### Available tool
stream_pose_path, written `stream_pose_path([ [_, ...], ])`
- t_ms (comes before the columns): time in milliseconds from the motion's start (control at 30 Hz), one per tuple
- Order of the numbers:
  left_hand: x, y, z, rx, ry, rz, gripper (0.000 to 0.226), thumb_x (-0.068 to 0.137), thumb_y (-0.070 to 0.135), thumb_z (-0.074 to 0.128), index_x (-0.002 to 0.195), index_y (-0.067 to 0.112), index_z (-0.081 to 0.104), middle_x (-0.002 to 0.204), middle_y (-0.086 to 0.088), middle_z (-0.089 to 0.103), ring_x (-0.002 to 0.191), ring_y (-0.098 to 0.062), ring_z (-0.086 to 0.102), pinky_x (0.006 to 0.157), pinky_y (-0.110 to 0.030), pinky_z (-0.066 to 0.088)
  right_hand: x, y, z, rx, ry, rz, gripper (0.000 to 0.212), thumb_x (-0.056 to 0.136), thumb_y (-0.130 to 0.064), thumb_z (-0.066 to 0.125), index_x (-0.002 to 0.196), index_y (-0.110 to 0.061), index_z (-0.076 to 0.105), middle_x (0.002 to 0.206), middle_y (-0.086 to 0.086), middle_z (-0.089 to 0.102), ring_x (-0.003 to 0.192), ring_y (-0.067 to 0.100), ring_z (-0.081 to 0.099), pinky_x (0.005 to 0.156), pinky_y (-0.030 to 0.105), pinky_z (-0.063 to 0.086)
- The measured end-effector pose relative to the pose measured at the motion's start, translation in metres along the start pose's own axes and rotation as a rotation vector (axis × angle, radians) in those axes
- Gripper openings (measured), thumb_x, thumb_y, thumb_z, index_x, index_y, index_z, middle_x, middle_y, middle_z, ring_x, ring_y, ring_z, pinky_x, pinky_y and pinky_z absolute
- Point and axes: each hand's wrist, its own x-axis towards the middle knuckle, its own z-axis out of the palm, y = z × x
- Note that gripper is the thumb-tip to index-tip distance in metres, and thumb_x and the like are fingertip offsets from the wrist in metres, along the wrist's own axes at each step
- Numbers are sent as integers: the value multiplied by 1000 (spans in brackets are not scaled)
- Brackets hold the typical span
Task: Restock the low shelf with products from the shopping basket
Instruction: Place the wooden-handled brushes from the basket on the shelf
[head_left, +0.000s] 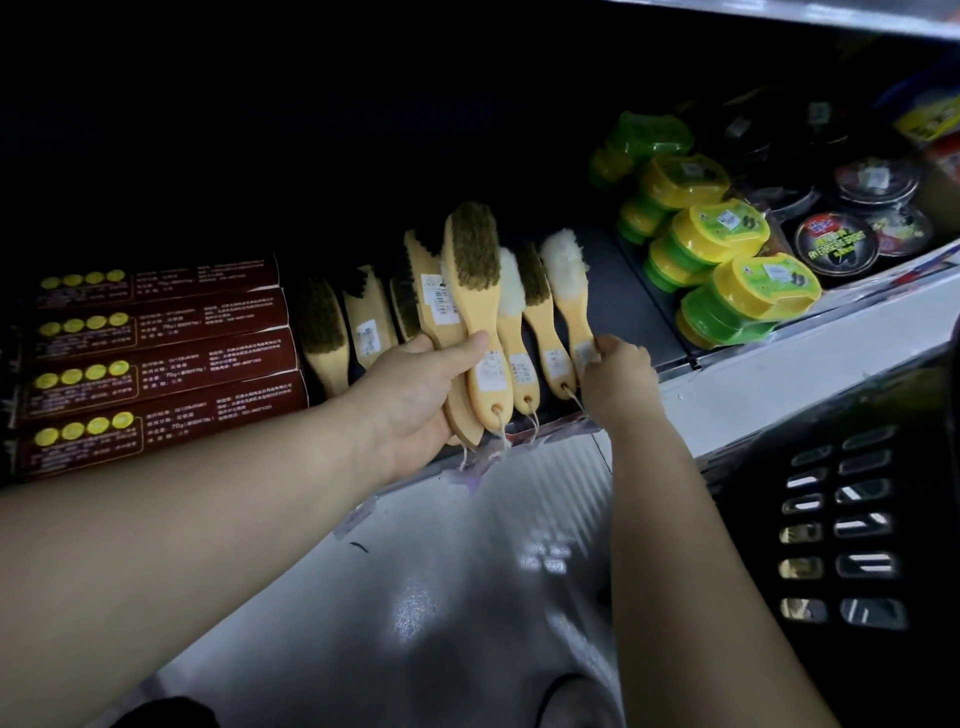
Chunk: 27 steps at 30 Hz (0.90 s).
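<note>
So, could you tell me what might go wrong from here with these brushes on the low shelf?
1. The left hand grips two brushes stacked in one hold; the rear one could slip out.
2. The right hand grips the white-wool brush beside neighbours whose handles reach the front edge of the shelf; shifting it might knock them off.
3. The stacked green and yellow tubs sit tilted close by; a bump could topple them.

This is a shop. A low shelf carries rows of identical goods: dark red boxes stacked at the left, wooden brushes with barcode stickers in the middle, yellow-green cases and round black tins at the right. A black shopping basket is at the near right.
</note>
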Motion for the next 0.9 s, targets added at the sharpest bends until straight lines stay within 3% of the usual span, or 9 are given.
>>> stream_pose_path([
  [100, 3, -2, -3, 22, 58, 0, 31, 91, 14, 57, 122, 12, 57, 111, -9, 69, 102, -25, 65, 84, -43, 53, -16, -17, -9, 13, 148, -62, 32, 94, -19, 43, 123, -10, 52, 133, 19, 40, 120, 39, 38, 100, 44, 31],
  [167, 5, -2, -4, 37, 92, 11, 31, 90, 14, 59, 121, 13, 57, 112, -9, 68, 102, -26, 64, 78, -40, 53, -25, -34, -19, 229, 163, -198, 24, 93, -21, 46, 108, -13, 63, 112, 13, 58, 104, 34, 52, 88, 39, 42],
  [300, 6, 1, 3, 43, 128, 52, 24, 86, 14, 64, 110, 16, 60, 90, -4, 71, 74, -16, 67, 51, -23, 51, -41, -64, -34, 510, -293, -230, 33, 92, -38, 52, 95, -10, 69, 94, 7, 71, 93, 23, 65, 87, 39, 52],
  [433, 8, 2, 10, 89, 136, 106, 22, 89, 16, 62, 110, 18, 58, 88, -2, 69, 72, -13, 64, 45, -18, 50, -45, -62, -29, 661, -378, -229, 14, 91, -24, 59, 80, -19, 65, 87, 10, 69, 90, 31, 65, 86, 44, 53],
  [600, 6, 5, 10, 65, 143, 90, 14, 95, 21, 52, 106, 17, 60, 86, -1, 59, 73, -12, 54, 49, -16, 48, -18, -35, -38, 977, -44, -13, 16, 94, -17, 44, 86, -15, 58, 60, 1, 65, 57, 16, 62, 50, 25, 51],
  [667, 5, 6, 7, 77, 130, 73, 22, 94, 19, 46, 108, 12, 62, 97, -11, 59, 84, -21, 55, 61, -24, 49, 2, -18, -41, 926, 94, 58, 23, 89, -4, 39, 79, -15, 56, 63, 3, 57, 65, 22, 60, 51, 26, 44],
  [767, 5, 8, 6, 131, 114, 68, 28, 94, 14, 39, 108, 13, 62, 117, -15, 59, 100, -24, 54, 74, -31, 45, 20, 0, -31, 755, 53, 71, 26, 88, 2, 39, 103, -4, 58, 77, 6, 55, 72, 23, 54, 61, 29, 43],
  [833, 5, 8, 6, 145, 105, 81, 30, 95, 8, 36, 108, 14, 63, 115, -13, 58, 102, -23, 52, 83, -31, 44, 22, 6, -21, 679, 61, 96, 35, 89, -2, 41, 120, -7, 56, 85, 5, 58, 69, 17, 52, 54, 18, 43],
  [900, 5, 6, 7, 164, 72, 90, 31, 95, 4, 36, 102, 15, 64, 104, -10, 60, 94, -22, 52, 84, -31, 44, 23, 12, -14, 670, 79, 94, 30, 89, -3, 43, 110, -15, 60, 84, 4, 62, 68, 14, 54, 55, 15, 45],
])
